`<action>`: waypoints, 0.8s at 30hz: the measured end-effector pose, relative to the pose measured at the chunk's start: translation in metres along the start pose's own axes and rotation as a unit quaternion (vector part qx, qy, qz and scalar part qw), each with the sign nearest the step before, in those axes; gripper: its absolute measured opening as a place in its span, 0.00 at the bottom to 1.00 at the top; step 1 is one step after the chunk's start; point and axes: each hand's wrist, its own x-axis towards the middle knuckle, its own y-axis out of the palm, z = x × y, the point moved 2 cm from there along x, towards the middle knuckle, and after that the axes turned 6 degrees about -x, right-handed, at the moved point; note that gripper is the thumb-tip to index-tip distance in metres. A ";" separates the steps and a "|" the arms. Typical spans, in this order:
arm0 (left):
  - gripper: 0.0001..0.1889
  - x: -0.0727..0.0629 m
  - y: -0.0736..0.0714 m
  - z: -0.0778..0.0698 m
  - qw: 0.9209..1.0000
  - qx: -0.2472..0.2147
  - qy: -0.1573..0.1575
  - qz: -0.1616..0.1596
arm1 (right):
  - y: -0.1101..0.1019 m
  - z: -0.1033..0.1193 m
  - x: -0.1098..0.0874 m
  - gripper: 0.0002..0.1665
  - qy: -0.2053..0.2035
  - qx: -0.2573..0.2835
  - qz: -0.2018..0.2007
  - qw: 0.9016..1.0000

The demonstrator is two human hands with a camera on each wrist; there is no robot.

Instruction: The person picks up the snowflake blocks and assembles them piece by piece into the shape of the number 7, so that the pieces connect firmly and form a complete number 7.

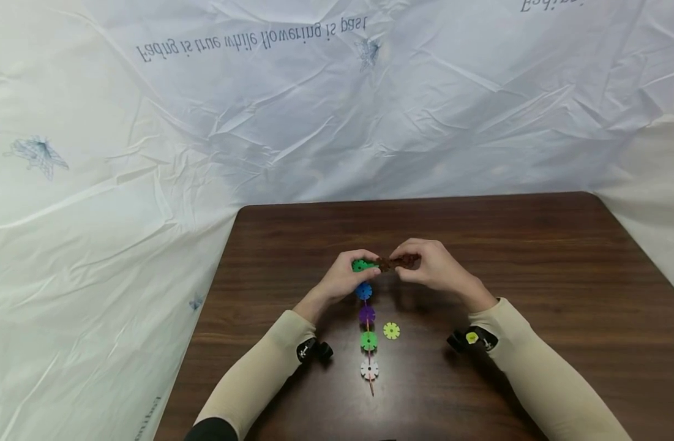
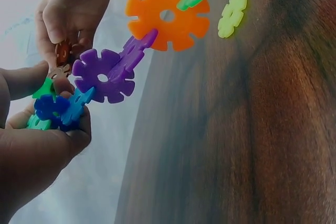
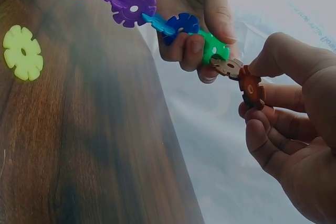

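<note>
A chain of slotted, flower-shaped plastic discs runs from my left hand [image 1: 341, 277] toward the near side of the table. My left hand grips its far end, with fingers and thumb around a green disc [image 3: 214, 48] and a blue disc [image 3: 182, 26]. Beyond these, a light-brown disc [image 3: 229, 67] sticks out from the green one. My right hand [image 1: 434, 267] pinches a reddish-brown disc [image 3: 252, 88] by its edge against the light-brown one; whether their slots interlock I cannot tell. Purple [image 2: 104, 77] and orange [image 2: 152, 11] discs follow along the chain.
A loose yellow-green disc [image 1: 391, 331] lies on the dark wooden table [image 1: 292, 239], right of the chain. The chain's near part includes a green disc [image 1: 368, 341] and a white disc [image 1: 370, 370]. White printed sheeting [image 1: 314, 122] hangs behind the table's far edge.
</note>
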 end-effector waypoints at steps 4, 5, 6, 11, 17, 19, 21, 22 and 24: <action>0.11 -0.001 -0.001 0.000 1.000 0.003 0.001 0.002 | 0.000 0.001 0.001 0.11 0.008 0.001 0.005 1.000; 0.11 -0.001 -0.001 0.000 1.000 0.004 0.002 0.003 | 0.000 0.001 0.001 0.11 0.012 0.002 0.006 1.000; 0.11 -0.001 -0.002 0.000 1.000 0.006 0.002 0.003 | 0.000 0.002 0.001 0.11 0.016 0.004 0.007 1.000; 0.11 0.000 -0.003 -0.001 1.000 0.014 -0.001 0.006 | -0.001 0.004 0.002 0.13 0.032 0.013 0.014 0.999; 0.11 0.000 -0.003 -0.003 1.000 0.022 0.001 0.007 | -0.002 0.007 0.003 0.15 0.036 0.017 0.015 0.999; 0.10 0.000 -0.003 -0.003 1.000 0.022 0.001 0.008 | -0.001 0.008 0.003 0.16 0.039 0.015 0.018 0.999; 0.11 -0.001 -0.002 -0.002 1.000 0.017 -0.002 0.012 | -0.001 0.009 0.002 0.16 0.042 0.014 0.020 0.999; 0.11 -0.001 -0.002 -0.003 1.000 0.014 -0.003 0.015 | -0.001 0.009 0.002 0.17 0.045 0.013 0.021 0.999; 0.11 -0.001 -0.002 -0.003 1.000 0.008 -0.004 0.020 | 0.000 0.009 0.002 0.17 0.049 0.012 0.022 0.998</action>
